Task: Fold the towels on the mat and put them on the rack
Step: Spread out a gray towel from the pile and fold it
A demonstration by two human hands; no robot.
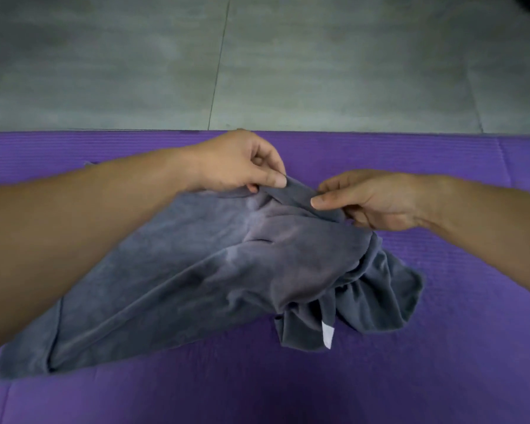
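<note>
Grey towel [214,270], crumpled, on purple mat [441,377]; long axis slanting from mat's near-left toward its far edge. Left hand [242,163] and right hand [371,200] each pinch the towel's far hem, thumb against fingers, close together. Bulk lies nearer than both hands. Rack not visible.

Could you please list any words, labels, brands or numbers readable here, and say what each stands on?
No text can be read.
On the white tag of the grey towel: no legible print shows in this view.
On the purple mat and the grey floor: no writing visible.
</note>
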